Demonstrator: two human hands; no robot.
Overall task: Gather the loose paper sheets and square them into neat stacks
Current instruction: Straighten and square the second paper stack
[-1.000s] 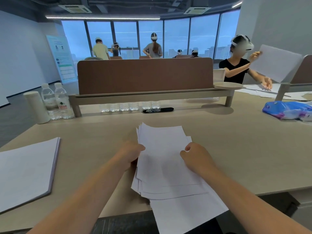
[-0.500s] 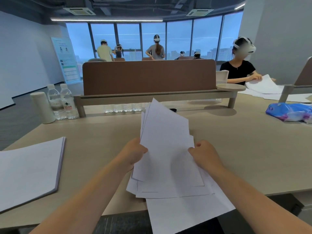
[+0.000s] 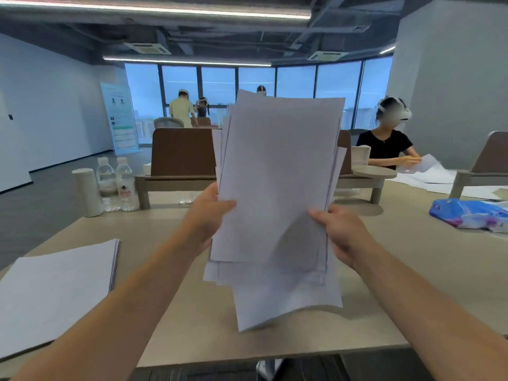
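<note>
paper sheets (image 3: 275,174) stand upright above the table (image 3: 412,270), uneven at the bottom — light, floppy, slippery. my left hand (image 3: 206,218) and right hand (image 3: 341,232) pinch the side edges — i'd grip low and loosely so they slide square.

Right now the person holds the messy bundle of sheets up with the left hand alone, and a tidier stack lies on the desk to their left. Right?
Not alone: the head view shows the left hand and the right hand both gripping the bundle of sheets. The rest holds.
</note>
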